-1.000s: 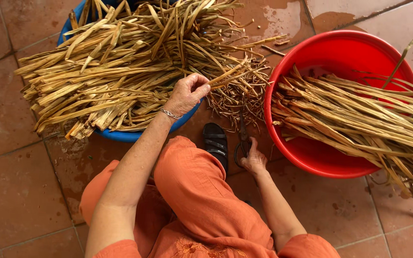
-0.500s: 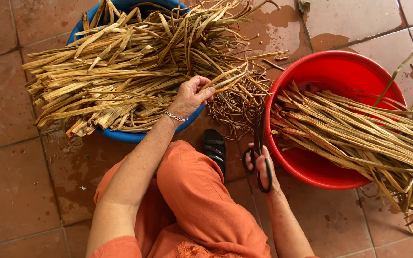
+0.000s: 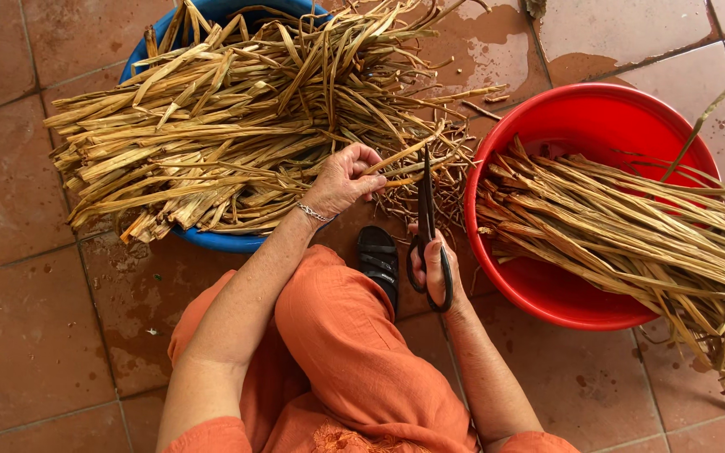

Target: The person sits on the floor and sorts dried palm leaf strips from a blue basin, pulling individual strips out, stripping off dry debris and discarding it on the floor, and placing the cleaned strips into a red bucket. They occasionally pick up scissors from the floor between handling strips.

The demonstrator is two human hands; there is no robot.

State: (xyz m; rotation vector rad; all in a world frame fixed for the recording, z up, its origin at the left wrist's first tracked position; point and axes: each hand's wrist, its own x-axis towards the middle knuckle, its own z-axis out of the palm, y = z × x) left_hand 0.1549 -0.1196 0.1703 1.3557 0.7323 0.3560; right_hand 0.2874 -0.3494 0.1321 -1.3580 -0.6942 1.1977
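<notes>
One dry stalk [image 3: 396, 159] pinched in left fingers [image 3: 361, 164], scissors [image 3: 426, 231] in right fingers [image 3: 417, 264]

You had soft, even daylight over the whole view, bright without harsh contrast. Shadows stayed short and faint: a soft one lay under the blue basin [image 3: 211, 239], and another under the rim of the red basin [image 3: 597, 126]. Wet patches on the tiled floor [image 3: 27, 335] gave a dull sheen (no blown-out glare anywhere). Focus held sharp across the dried stalks [image 3: 237, 143] and the scissors [image 3: 426, 226], with no motion blur on your left hand [image 3: 341, 180]. Tile joints bowed slightly toward the edges, a mild wide-angle distortion.
</notes>
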